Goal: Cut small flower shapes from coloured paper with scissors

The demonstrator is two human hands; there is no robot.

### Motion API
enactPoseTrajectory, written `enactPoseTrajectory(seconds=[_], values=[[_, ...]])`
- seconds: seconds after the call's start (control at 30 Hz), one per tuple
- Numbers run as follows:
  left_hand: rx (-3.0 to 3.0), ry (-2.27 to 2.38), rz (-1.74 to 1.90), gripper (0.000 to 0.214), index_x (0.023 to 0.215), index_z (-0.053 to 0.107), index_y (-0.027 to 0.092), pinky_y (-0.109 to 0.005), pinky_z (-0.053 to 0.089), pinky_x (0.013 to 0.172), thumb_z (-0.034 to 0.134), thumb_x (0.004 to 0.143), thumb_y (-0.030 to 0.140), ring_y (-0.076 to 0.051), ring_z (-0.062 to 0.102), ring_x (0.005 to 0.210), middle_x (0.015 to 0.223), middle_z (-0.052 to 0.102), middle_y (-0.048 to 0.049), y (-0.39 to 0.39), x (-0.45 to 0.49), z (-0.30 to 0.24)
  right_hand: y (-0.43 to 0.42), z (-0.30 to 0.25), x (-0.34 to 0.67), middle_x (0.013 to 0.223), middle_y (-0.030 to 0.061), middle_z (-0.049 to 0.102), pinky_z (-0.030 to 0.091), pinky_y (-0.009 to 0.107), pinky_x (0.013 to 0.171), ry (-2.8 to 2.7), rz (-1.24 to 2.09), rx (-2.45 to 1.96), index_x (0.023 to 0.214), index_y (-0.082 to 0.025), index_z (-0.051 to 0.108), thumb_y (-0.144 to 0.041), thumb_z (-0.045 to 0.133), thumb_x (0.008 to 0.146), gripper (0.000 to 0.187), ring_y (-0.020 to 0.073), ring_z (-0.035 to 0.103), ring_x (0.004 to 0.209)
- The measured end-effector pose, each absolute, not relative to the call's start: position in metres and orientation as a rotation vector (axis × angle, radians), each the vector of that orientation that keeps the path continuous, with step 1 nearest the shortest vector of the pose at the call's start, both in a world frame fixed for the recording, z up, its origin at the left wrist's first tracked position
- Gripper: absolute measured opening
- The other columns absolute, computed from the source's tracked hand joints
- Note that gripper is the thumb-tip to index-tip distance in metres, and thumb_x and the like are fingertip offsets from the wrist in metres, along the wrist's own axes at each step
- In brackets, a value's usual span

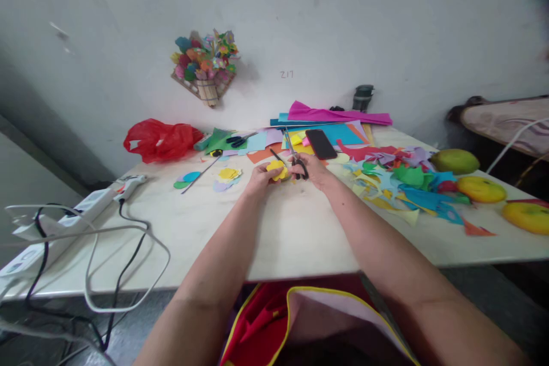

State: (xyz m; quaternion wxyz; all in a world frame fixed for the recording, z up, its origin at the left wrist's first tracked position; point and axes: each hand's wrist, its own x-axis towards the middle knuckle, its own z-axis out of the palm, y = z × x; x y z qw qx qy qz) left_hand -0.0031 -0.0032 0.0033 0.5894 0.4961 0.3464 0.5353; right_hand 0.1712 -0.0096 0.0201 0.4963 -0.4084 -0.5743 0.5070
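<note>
My left hand (259,177) pinches a small yellow paper cutout (277,169) above the white table (295,229). My right hand (312,170) grips a pair of scissors (292,153) by the black handles, blades pointing away and slightly apart, right beside the yellow paper. Both hands meet near the table's middle. More cut shapes lie close by: a yellow and pale pile (228,176) and blue and green discs (187,179) to the left.
A black phone (321,143) lies on coloured paper sheets (326,126) at the back. Paper scraps (407,183) and yellow-green fruits (480,189) are at right. A red plastic bag (158,140), a second pair of scissors (238,139) and a power strip with cables (77,211) are at left.
</note>
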Motion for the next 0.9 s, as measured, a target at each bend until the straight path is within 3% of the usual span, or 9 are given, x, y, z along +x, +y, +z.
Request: enactPoseTrajectory(seconds=[0.17,0.4,0.9], values=[[1.134,0.736,1.283,0.039,0.074,0.065,0.011,-0.028,0.054,0.062,0.09,0.052,0.032,-0.016,0.066,0.064,0.071,0.069,-0.0056,-0.0019,-0.0043,0.0032,-0.0108,0.019,0.1738,0.062,0.0004,0.067,0.027,0.018,0.036,-1.511,1.276,-0.96,0.087,-0.016,0.059,-0.034,0.08,0.063,0.037,0.0127,0.061,0.048],[1.055,0.775,1.353,0.034,0.083,0.065,0.012,-0.024,0.053,0.056,0.086,0.061,0.028,-0.014,0.067,0.06,0.078,0.072,-0.0061,0.0012,-0.0036,0.0029,-0.0151,0.0235,0.1741,0.054,-0.0001,0.061,0.026,0.017,0.031,-1.606,1.268,-1.105,0.079,-0.015,0.06,-0.037,0.074,0.077,0.027,0.009,0.054,0.04],[0.924,0.71,1.347,0.022,0.085,0.069,0.007,-0.026,0.059,0.071,0.081,0.067,0.011,-0.017,0.072,0.072,0.085,0.074,-0.0102,0.0018,-0.0051,0.0022,-0.0144,0.0208,0.1741,0.056,-0.0009,0.06,0.027,0.016,0.032,-1.664,1.325,-1.185,0.078,-0.015,0.057,-0.033,0.074,0.08,0.024,0.0075,0.054,0.041]])
